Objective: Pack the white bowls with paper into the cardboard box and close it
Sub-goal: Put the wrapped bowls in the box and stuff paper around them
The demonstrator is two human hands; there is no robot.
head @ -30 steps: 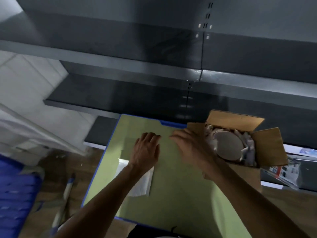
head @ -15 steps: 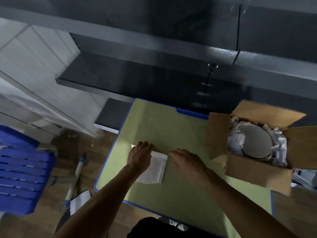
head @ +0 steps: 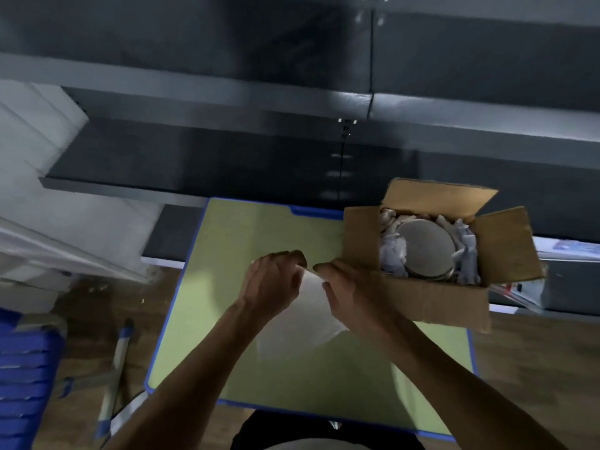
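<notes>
1. Green tabletop (head: 243, 241) with a blue rim carries everything here; a white paper sheet (head: 305, 323) is lifted above its middle, just left of the box.
2. That sheet looks thin and pale, hanging in a soft fold between the wrists, with its top edge raised and its lower part draping towards the table.
3. The left hand (head: 272, 287) has its fingers curled over the sheet's upper left edge and grips it.
4. The right hand (head: 350, 297) pinches the upper right edge, fingertips almost meeting those of the other hand.
5. The cardboard box (head: 435, 303) stands at the table's right back corner, all four flaps spread open, its near left flap just beside the right hand.
6. Inside lies a white bowl (head: 425, 248), round and seemingly bottom up, filling most of the opening.
7. Crumpled paper (head: 393, 254) is wadded around the bowl on the left, back and right sides.
8. Dark grey shelving (head: 227, 102) runs behind the table.
9. A wooden floor (head: 535, 352) shows to either side, with blue plastic slats (head: 26, 368) at the far left edge.
</notes>
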